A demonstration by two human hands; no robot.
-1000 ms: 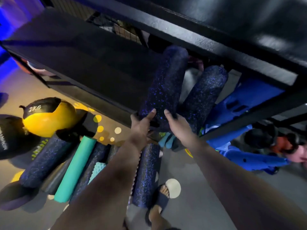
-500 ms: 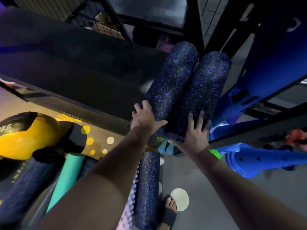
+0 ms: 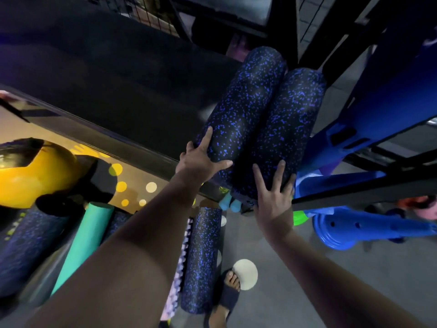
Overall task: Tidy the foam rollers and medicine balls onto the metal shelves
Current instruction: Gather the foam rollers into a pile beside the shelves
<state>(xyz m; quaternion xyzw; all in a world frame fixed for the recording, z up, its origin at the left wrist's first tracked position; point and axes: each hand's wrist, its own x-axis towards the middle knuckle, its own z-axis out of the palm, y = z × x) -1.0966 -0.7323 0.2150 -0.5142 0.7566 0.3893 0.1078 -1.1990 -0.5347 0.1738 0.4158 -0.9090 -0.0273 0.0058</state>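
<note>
A dim gym corner: grey floor point(image 3: 307, 268) dotted with light spots, and a black metal shelf point(image 3: 113, 100) running from the upper left to the centre of the frame. Two speckled rollers lie side by side on its right end, touching: the left roller point(image 3: 238, 110) and the right roller point(image 3: 290, 129), with their near ends at the shelf's front edge.

The left hand point(image 3: 201, 162) lies spread on the left roller's near end, thumb across the top. The right hand point(image 3: 274, 200) presses flat on the right roller's end, fingers straight and splayed. Neither grips anything.

The step looks like seating the pair. Both should be pushed evenly along their length, so that the ends finish level and neither rolls off toward the bare shelf at left.

A blue plastic frame point(image 3: 378, 102) leans just beside the right roller and crowds it, so the push should stay off it.

At lower left a yellow ball point(image 3: 30, 178) and a teal roller point(image 3: 87, 237) wait on the floor. At lower centre lies a floor roller point(image 3: 201, 259), near a sandalled foot point(image 3: 227, 297).
</note>
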